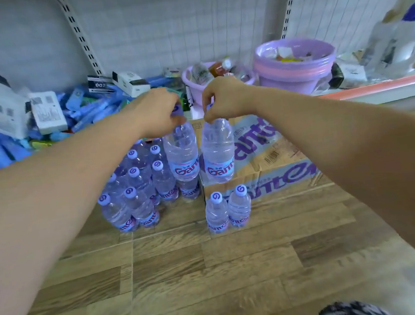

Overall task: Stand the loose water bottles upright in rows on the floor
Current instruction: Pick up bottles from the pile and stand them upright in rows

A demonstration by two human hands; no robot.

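My left hand [157,111] grips a clear water bottle [182,157] by its purple cap and holds it upright in the air. My right hand [224,98] pinches the top of a second bottle [218,156], also hanging upright. Both hang above the floor between a cluster of several upright bottles [139,188] on the left and a pair of upright bottles [227,209] in front of a printed cardboard carton [272,166]. All bottles have purple caps and blue labels with purple lettering.
A low shelf behind holds blue packets and white boxes [22,113] on the left, lilac plastic tubs [294,67] and a large clear jug [397,40] on the right. Wood-pattern floor [211,270] stretches toward me.
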